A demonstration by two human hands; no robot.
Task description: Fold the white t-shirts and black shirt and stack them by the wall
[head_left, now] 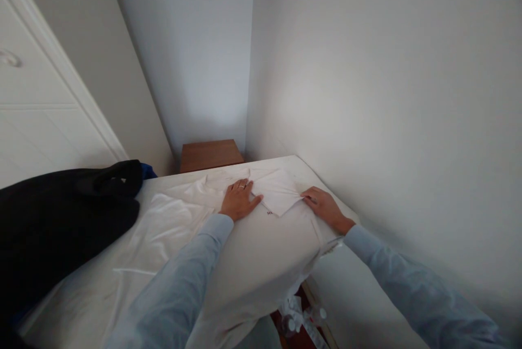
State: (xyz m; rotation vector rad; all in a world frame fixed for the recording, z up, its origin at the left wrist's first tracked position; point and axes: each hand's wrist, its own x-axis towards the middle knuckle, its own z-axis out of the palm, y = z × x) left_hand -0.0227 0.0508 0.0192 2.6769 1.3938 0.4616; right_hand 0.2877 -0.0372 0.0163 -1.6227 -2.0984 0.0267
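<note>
Pressing flat on a white garment [261,251], the left hand [238,200] lies open with its fingers spread and grasps nothing; a ring shows on one finger. The garment is spread over the near and middle part of a white-sheeted bed [134,245], its near end hanging over the bed's near edge. At the far end of the garment a folded flap [278,192] lies between the two hands, with a small dark label [269,212] just at its near edge. The right hand [325,206] rests at the flap's right corner, thumb and forefinger pinched on the cloth, and fine creases run from that spot toward the left hand. Both arms wear pale blue sleeves [183,284]. A black garment [61,218] lies heaped on the left side of the bed, well apart from the hands. Beyond the far end of the bed a brown wooden nightstand [210,154] stands in the corner of the white walls, and a white panelled door [36,99] fills the far left.
</note>
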